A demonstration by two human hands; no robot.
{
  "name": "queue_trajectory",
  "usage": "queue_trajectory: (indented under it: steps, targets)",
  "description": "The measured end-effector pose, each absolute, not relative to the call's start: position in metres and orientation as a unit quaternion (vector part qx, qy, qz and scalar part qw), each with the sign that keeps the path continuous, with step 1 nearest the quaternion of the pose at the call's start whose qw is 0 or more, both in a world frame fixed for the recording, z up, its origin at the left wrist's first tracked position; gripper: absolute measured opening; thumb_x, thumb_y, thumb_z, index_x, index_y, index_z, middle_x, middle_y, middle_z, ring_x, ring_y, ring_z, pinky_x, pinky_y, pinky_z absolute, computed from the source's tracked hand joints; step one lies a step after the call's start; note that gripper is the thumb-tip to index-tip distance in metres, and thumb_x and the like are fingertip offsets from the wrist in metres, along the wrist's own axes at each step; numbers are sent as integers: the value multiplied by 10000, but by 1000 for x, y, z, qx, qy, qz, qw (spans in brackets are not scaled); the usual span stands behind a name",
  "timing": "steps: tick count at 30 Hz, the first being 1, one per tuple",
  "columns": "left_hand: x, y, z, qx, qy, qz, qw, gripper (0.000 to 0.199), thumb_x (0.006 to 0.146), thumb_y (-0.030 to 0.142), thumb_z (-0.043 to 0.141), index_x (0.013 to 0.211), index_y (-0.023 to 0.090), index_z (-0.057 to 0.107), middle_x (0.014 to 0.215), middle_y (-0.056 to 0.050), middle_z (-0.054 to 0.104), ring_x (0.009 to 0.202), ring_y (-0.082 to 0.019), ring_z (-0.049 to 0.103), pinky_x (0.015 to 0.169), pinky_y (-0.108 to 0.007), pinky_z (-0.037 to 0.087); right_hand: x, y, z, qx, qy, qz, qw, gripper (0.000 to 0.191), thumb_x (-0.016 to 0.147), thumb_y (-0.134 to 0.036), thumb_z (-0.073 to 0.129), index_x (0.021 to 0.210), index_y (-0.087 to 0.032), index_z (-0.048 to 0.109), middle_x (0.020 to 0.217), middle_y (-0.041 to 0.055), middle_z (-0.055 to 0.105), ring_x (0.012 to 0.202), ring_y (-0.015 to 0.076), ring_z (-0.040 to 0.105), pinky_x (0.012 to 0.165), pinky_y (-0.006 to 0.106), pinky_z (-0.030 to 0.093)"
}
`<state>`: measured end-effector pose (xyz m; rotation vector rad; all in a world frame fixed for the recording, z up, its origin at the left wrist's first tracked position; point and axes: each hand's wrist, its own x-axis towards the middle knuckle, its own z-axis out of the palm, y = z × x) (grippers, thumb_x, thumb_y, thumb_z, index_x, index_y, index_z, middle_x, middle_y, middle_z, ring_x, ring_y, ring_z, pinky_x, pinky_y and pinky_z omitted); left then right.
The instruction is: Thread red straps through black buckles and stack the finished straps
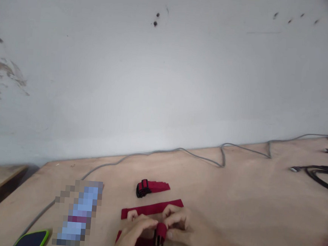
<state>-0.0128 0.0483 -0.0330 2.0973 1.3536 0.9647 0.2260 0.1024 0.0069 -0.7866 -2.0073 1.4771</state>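
Insp. note, landmark = flat red strip (137,209). Main risk, in my judgement: red webbing (161,229) slipping or twisting at black buckle (158,242), since the hold is by fingertips only and the fabric looks soft; a slack pinch could let the fold spring open. 2nd risk: folded layers going out of line, cause being uneven pull betw. the two hands. 3rd: a sleeve-less forearm or finger dragging the strip askew, as both hands work close to it. Posn. of held piece: on near side of strip, betw. L hand (137,232) and R hand (183,227), buckle end toward the wearer. Grip: L index fingertip at upper part, L thumb near the buckle; R finger and thumb closed at the webbing's R edge; exact contact unclear, blur. Also noted: buckled strap bundle (157,187) beyond strip, apart from it; green-edged device (33,240) well L of strip; grey cable (112,165) beyond and L, on wooden table (245,205).
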Motion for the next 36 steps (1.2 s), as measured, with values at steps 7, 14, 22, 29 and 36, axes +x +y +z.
queue_trajectory:
  steps: [7,14,22,29,36]
  targets:
    - [-15,50,-24,794,467,312,231,497,724,133,791,1170,311,660,1148,-45,748,1082,-275,698,1107,-524,424,224,102,5,-287,-764,522,247,225,892,-431,644,867,-269,799,928,1,574,852,171,580,788,280,446]
    - [-12,56,-25,814,412,381,149,368,796,223,758,1139,264,630,1029,-38,768,932,-234,734,953,-398,550,216,91,12,-292,-763,492,301,264,948,-402,566,942,-289,804,987,29,661,919,197,637,851,312,475]
    - [-9,55,-21,807,395,431,81,300,869,344,735,1141,260,643,1020,-49,788,935,-228,750,928,-370,579,204,85,-11,-396,-676,497,374,242,787,-410,754,967,-253,717,1063,42,629,889,208,624,785,309,507]
    - [-16,53,-19,819,399,403,93,319,856,338,745,1150,255,652,1036,-62,777,981,-243,737,911,-363,595,214,87,4,-434,-725,448,291,254,828,-358,669,670,-186,569,1126,53,576,767,152,585,703,286,465]
    - [-31,25,13,832,464,289,95,627,700,329,866,1275,289,620,1278,-117,681,1178,-339,642,990,-472,544,230,84,13,-472,-784,339,218,211,773,-240,678,608,-194,555,909,19,617,711,152,583,659,285,431]
